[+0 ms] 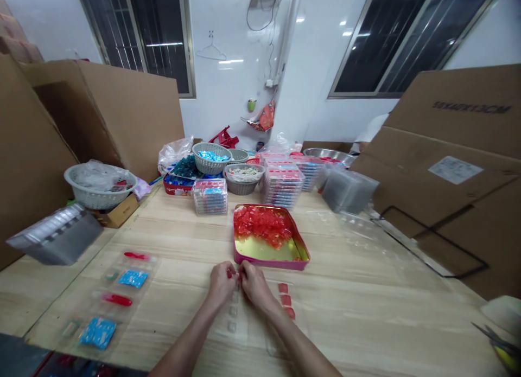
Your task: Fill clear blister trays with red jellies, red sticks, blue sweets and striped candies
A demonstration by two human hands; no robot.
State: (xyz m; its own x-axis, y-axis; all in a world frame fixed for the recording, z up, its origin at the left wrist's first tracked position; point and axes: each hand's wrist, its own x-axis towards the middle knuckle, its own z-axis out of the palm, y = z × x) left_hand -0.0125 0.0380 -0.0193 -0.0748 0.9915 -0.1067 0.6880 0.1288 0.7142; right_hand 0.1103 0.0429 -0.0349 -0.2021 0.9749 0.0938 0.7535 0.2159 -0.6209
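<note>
My left hand [220, 283] and my right hand [253, 283] meet fingertip to fingertip just in front of a pink tin tray [302, 252]. Both are pinched shut on a small red piece [236, 275] between them. The tray holds a heap of red wrapped pieces [261, 227]. Under my hands lies a clear plastic blister tray [234, 317] with small pockets. Three red pieces [286, 300] sit in a row in a second clear tray beside my right wrist.
Two clear trays with blue packets [97, 332] and red items [116, 299] lie at the left. Baskets [211, 158], stacked filled boxes [281, 186] and clear tray stacks [350, 190] stand behind the tin. Cardboard sheets [448, 165] flank the table on both sides.
</note>
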